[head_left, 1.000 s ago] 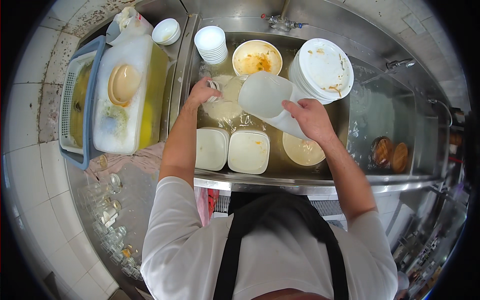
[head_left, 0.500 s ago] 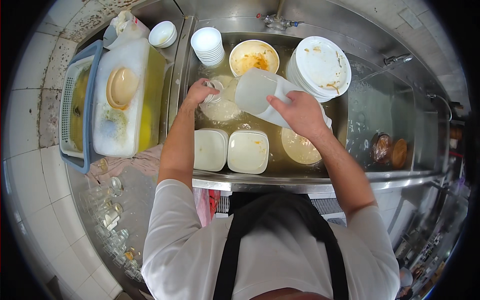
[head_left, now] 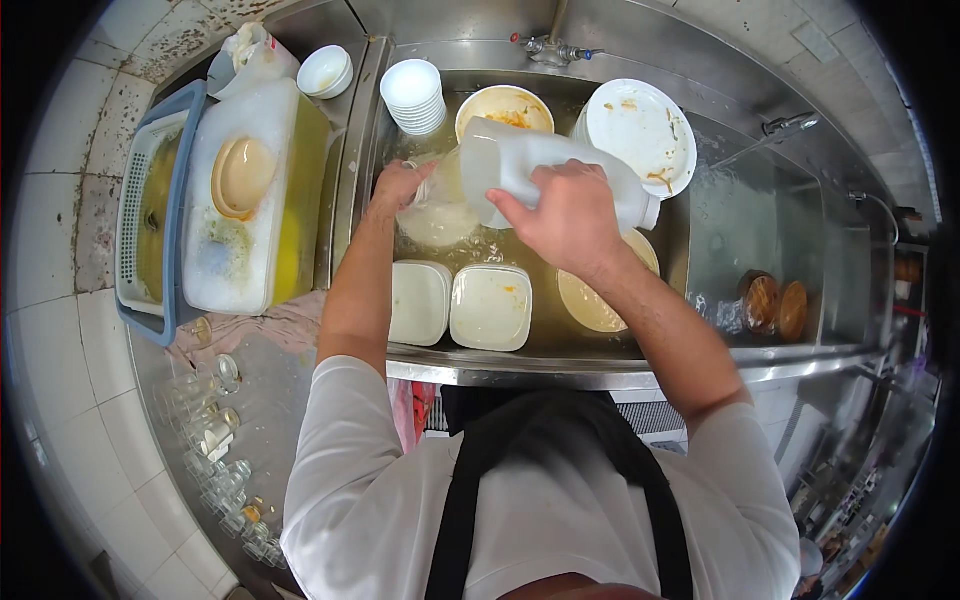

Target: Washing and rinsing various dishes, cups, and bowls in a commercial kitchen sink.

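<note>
My right hand [head_left: 572,212] grips a translucent white plastic jug [head_left: 490,165] held tilted over the sink, its wide end toward the left. Water spills from that end over my left hand [head_left: 400,185], which is closed around small white dishes, mostly hidden by the splash. Behind them stand a stack of white bowls [head_left: 412,95] and a bowl with orange residue [head_left: 515,105]. At the right rises a pile of white plates [head_left: 640,130] with food scraps. Nearer me sit square white dishes [head_left: 490,310] and a round cream dish [head_left: 600,300], partly under the jug.
A foamy tub [head_left: 300,190] of yellow liquid, with a beige bowl [head_left: 243,178] on top, stands left beside a blue crate [head_left: 170,290]. Glasses [head_left: 225,485] crowd the lower left. Brown round objects [head_left: 760,300] lie in the right basin, under a running faucet [head_left: 790,122].
My right hand has moved left and turned over the jug, which tilts differently. More water runs over my left hand, covering the small dishes seen before.
</note>
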